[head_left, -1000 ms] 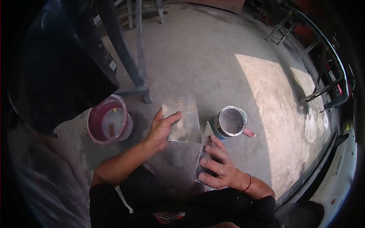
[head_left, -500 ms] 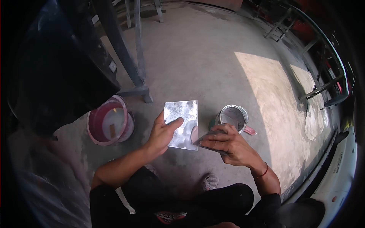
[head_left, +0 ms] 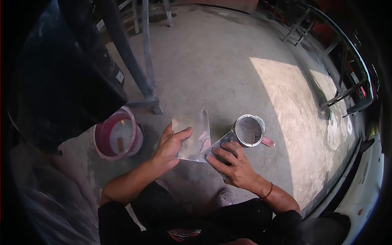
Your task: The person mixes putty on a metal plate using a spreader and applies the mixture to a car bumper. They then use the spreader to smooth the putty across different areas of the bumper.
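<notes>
My left hand [head_left: 166,146] grips a thin, flat metal plate [head_left: 190,151] by its left edge, thumb on top. Near the plate's right side lies a smear of pinkish putty [head_left: 205,141]. In my right hand [head_left: 239,167] is a dark flat spreader [head_left: 222,143], fingers laid across its face. Its left corner meets the plate's lower right edge, by the putty. Just beyond the right hand stands an open can [head_left: 249,130], grey residue inside.
Left on the concrete floor is a pink bucket [head_left: 98,141] with cloudy liquid and a small brown block. A red-pink handle [head_left: 268,141] lies beside the can. Metal stand legs [head_left: 153,102] rise upper left; a white car panel [head_left: 363,183] is at right.
My right hand has turned the spreader flatter and moved slightly left and down over the plate's edge. The putty smear looks longer. The plate has tilted, losing its bright reflection.
</notes>
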The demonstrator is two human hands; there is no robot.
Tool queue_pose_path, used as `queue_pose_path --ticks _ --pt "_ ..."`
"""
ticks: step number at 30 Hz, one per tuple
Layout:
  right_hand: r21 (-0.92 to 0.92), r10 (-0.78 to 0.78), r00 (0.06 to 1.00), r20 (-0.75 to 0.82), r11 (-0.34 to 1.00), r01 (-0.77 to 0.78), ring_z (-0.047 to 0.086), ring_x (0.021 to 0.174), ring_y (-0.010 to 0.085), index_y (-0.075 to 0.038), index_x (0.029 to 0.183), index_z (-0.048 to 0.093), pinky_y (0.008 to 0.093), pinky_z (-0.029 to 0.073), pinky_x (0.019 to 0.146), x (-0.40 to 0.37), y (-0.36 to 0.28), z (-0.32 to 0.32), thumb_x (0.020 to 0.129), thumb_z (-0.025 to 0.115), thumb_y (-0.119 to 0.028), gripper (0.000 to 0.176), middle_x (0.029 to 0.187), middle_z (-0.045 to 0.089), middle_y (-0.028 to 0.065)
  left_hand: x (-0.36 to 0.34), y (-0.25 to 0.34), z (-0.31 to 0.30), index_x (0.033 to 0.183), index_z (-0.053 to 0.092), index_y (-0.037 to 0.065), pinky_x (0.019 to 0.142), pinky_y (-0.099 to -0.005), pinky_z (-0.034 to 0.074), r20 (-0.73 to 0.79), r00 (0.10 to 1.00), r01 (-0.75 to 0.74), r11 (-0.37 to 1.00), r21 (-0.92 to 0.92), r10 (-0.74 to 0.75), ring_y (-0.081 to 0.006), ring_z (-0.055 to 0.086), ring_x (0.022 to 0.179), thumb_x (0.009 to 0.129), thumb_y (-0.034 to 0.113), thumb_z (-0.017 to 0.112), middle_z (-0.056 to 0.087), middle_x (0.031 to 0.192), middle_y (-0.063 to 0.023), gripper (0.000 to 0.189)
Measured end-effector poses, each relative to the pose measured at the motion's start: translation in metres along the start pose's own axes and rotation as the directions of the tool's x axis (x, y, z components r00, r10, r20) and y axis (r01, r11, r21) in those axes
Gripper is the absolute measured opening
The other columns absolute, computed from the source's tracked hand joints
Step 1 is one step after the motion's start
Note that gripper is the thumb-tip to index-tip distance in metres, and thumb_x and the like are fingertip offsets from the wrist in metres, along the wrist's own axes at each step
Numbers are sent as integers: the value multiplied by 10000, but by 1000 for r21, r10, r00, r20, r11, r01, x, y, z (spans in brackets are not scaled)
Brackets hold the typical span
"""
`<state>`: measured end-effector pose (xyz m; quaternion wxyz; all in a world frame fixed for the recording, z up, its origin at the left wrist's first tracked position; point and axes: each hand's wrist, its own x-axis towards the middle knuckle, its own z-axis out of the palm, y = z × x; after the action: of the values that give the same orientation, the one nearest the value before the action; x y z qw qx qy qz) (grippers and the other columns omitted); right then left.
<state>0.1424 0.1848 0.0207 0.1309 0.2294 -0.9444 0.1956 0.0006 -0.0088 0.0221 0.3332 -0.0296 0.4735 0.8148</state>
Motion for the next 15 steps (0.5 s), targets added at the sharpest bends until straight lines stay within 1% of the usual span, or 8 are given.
queue_pose_path --ticks 3,5,6,8,9,10,12,15 --pt "-154 36 998 54 988 -27 474 1203 295 -165 1350 577 513 374 1015 -12 19 -3 571 686 43 813 1268 542 56 -5 5 -3 1285 488 31 933 -385 532 3 999 42 997 68 -43 -229 635 1078 941 87 617 620 1175 -105 371" --pt "-111 113 993 -26 987 -115 486 1189 301 -159 1333 588 498 383 1005 -16 30 11 571 679 50 796 1260 551 56 -16 13 12 1245 519 16 900 -350 529 10 990 -144 985 93 143 -180 640 1039 960 87 601 644 1147 -87 305" --pt "-56 184 979 -82 980 -189 499 1174 306 -152 1317 599 483 392 996 -16 30 11 571 673 57 779 1252 560 56 -13 7 10 1245 519 16 900 -350 529 8 990 -138 987 80 137 -180 640 1039 960 87 601 644 1147 -87 305" --pt "-7 217 966 -142 975 -220 508 1162 310 -146 1310 599 463 401 988 -9 34 4 567 668 65 775 1250 562 62 -7 -9 3 1244 522 3 891 -335 516 158 957 -278 926 255 243 -149 623 1032 985 121 588 652 1133 -89 292" --pt "43 250 942 -225 968 -247 517 1150 314 -139 1303 600 443 411 980 -1 33 -1 564 664 72 772 1249 565 68 -8 -13 3 1241 521 -8 882 -321 505 213 933 -357 804 476 289 -139 616 1017 998 152 574 657 1120 -94 296" --pt "47 251 941 -228 968 -247 517 1150 314 -139 1303 600 443 411 980 6 26 -4 564 664 72 772 1249 565 68 -11 -16 8 1239 521 -19 869 -324 501 249 909 -416 725 549 334 -142 625 994 996 163 576 666 1088 -109 309" --pt "85 191 970 -151 980 -180 509 1154 316 -125 1287 604 414 425 964 20 9 -5 545 666 80 773 1246 561 66 -17 -10 17 1217 538 -30 845 -326 506 221 919 -387 642 662 326 -151 635 955 986 176 592 680 1032 -124 314" --pt "150 113 987 -115 984 -95 500 1163 305 -136 1300 594 415 425 964 20 7 9 525 684 64 806 1246 553 55 -19 -9 20 1178 564 -31 819 -327 511 194 873 -464 641 611 447 -162 643 922 974 170 608 690 988 -127 290"
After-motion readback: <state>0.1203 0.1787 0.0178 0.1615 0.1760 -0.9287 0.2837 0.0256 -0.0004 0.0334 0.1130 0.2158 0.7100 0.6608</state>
